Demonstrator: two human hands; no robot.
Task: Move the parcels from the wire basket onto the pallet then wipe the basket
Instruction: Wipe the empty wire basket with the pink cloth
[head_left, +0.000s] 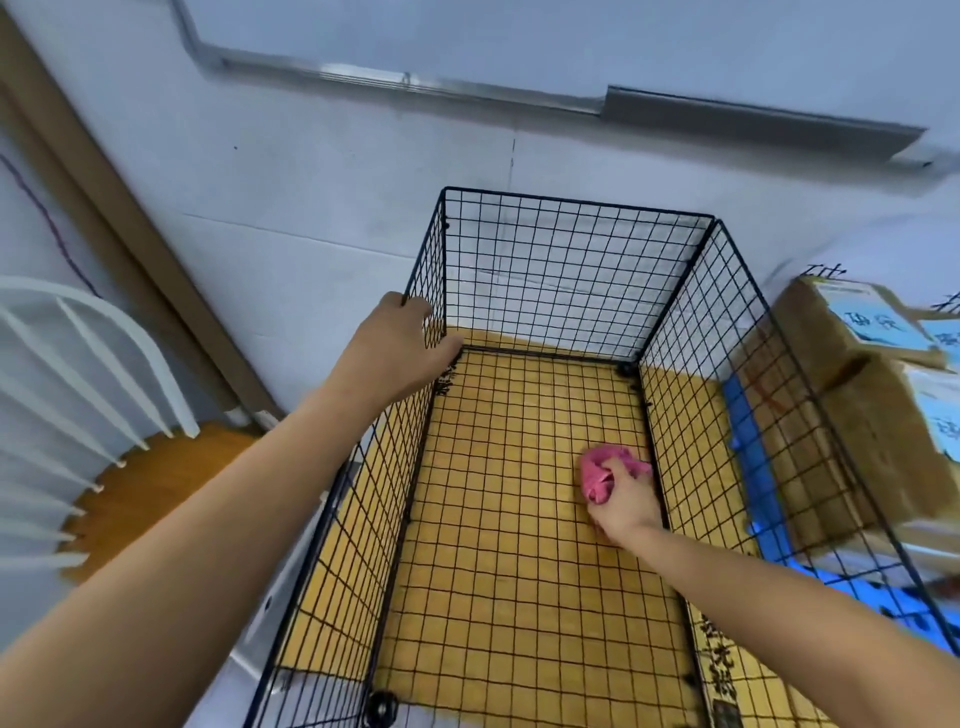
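Cloth (602, 475) in basket (571, 249), near right wall; parcels (852, 384) on pallet (763, 499) right of basket.

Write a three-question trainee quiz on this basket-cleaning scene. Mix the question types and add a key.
1. Which hand grips the rim of the wire basket?
2. True or false: the right hand holds a pink cloth inside the basket.
3. The parcels lie: A) in the basket; B) on the blue pallet to the basket's right; C) on a shelf.
Key: 1 the left hand; 2 true; 3 B.
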